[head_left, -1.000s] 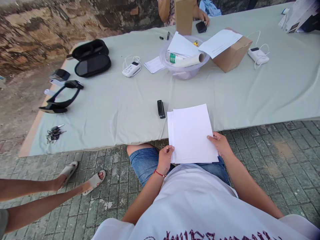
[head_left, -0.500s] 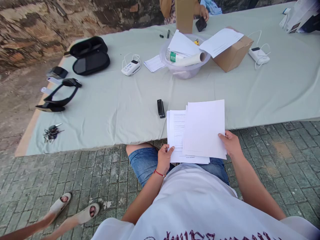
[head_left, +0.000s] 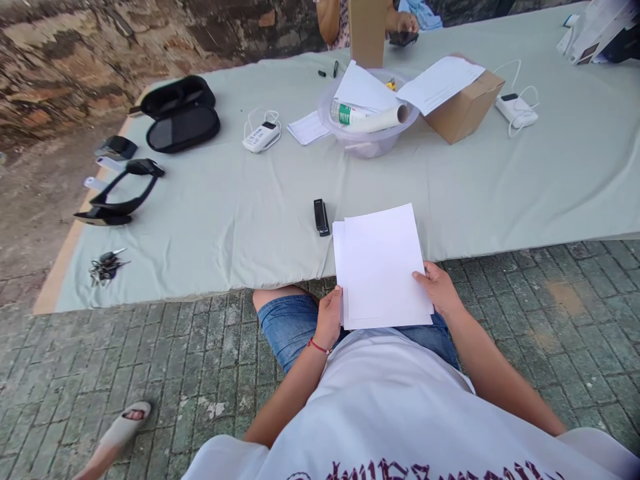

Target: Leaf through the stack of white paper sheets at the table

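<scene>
Several white paper sheets (head_left: 383, 267) lie roughly stacked between my hands, over my lap and the table's front edge. The top sheet looks blank and sits a little to the right of those beneath. My left hand (head_left: 329, 317) grips the stack's left edge, thumb along the side. At the right edge my right hand (head_left: 439, 288) pinches the paper, thumb on top. A black stapler (head_left: 321, 217) lies on the tablecloth just beyond the stack's upper left corner.
A plastic basin (head_left: 367, 145) holds papers, a bottle and a roll. Beside it is a cardboard box (head_left: 463, 110). On the left are keys (head_left: 107, 267), a black headset (head_left: 120, 197) and an open black case (head_left: 183, 113). Another person's hand (head_left: 407, 23) holds a dark object across the table.
My right hand has moved left, bringing its sheets over the printed ones, which are now covered. The person at lower left has shifted their feet; the one across has tilted the dark object.
</scene>
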{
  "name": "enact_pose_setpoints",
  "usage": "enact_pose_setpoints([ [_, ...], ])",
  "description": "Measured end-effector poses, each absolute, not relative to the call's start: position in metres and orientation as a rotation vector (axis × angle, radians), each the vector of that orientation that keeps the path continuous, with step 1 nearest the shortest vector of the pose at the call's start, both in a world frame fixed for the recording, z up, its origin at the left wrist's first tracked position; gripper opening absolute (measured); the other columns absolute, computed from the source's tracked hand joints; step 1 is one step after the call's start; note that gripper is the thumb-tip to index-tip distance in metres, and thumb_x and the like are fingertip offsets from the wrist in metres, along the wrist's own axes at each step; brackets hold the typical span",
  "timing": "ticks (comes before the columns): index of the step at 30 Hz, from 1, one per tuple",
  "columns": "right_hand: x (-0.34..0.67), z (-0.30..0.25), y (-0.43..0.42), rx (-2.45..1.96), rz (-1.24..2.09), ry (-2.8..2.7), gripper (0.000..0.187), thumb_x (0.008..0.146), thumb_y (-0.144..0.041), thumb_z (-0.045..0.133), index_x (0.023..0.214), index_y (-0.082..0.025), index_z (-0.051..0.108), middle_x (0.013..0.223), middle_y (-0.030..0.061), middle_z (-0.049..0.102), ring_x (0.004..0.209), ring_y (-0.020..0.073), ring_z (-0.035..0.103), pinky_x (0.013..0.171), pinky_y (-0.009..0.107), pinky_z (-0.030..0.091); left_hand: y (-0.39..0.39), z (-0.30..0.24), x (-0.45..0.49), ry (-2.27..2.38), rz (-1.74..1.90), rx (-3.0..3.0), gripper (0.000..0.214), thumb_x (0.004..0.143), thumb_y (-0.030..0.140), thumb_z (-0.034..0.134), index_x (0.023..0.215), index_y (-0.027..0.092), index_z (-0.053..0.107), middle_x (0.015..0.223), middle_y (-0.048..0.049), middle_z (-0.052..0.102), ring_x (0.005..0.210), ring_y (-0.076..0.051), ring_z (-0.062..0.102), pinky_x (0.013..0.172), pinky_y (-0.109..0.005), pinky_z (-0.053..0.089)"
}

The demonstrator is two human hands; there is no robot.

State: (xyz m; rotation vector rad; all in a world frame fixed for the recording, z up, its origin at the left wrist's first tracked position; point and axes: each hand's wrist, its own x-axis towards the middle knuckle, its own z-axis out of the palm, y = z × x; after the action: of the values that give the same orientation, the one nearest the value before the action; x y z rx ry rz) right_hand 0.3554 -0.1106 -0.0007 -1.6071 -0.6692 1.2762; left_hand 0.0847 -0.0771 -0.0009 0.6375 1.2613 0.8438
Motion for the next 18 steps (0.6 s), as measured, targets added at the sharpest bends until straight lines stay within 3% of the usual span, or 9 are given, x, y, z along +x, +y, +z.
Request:
enact_pose_setpoints([
  [4, 0.350, -0.003, -0.108, -1.699, 1.216, -0.708, 0.034, 0.077, -0.046, 0.066, 0.102, -0.023, 0.064, 0.081, 0.0007, 0.074, 0.072, 0.0210, 0.068, 0.064, 0.031, 0.053, -0.077, -0.001, 0.085, 1.311, 0.868, 0.695, 0.037, 0.069, 0.050, 0.077, 0.072, 0.017, 0.061, 0.067, 0.0022, 0.058, 0.061, -0.010, 0.048, 0.059, -0.023, 0.039],
  [10, 0.373, -0.002, -0.111, -1.931, 0.994, -0.769, 0.034, 0.074, -0.051, 0.065, 0.084, -0.019, 0.066, 0.069, 0.0014, 0.068, 0.065, 0.0189, 0.060, 0.056, 0.027, 0.046, -0.076, -0.004, 0.082, 1.375, 0.849, 0.701, 0.041, 0.068, 0.052, 0.077, 0.070, 0.016, 0.057, 0.064, 0.0044, 0.053, 0.058, -0.008, 0.043, 0.056, -0.021, 0.034],
  [18, 0.414, 0.004, -0.122, -1.883, 0.752, -0.452, 0.035, 0.069, -0.046, 0.071, 0.090, -0.017, 0.067, 0.073, -0.0002, 0.066, 0.058, 0.0141, 0.054, 0.051, 0.025, 0.043, -0.076, -0.017, 0.082, 1.353, 0.899, 0.712, 0.033, 0.073, 0.043, 0.074, 0.085, 0.018, 0.057, 0.078, 0.0009, 0.064, 0.066, -0.010, 0.055, 0.064, -0.023, 0.044],
])
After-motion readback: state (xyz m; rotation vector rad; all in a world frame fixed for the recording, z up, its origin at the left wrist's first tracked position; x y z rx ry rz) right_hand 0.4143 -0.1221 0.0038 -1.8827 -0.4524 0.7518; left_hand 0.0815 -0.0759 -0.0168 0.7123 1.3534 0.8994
